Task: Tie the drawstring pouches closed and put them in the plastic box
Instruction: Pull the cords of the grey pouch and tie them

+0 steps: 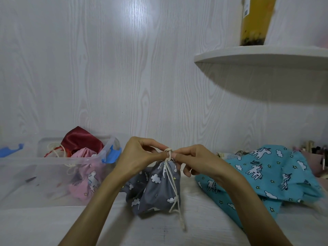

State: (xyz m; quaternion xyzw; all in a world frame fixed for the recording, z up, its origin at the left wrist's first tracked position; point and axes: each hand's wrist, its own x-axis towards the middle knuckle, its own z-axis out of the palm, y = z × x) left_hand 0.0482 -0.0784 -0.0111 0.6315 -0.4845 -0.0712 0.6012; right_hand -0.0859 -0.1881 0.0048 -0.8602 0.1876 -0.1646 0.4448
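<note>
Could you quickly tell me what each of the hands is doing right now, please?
Left hand: closed, pinching the drawstring at the grey pouch neck.
Right hand: closed, pinching the same drawstring.

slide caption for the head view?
Both hands knot the cord on a grey pouch; clear box left, teal pouch right.

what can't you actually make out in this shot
All in the head view:
- Whether the knot on the grey pouch is finished: the left hand and right hand fingers cover the neck.
- How many pouches the plastic box holds: its cloudy wall blurs them.
- The top of the yellow drink cup: cut off by the top edge.
- Items at the far right behind the blue fabric: small, blurred.
</note>
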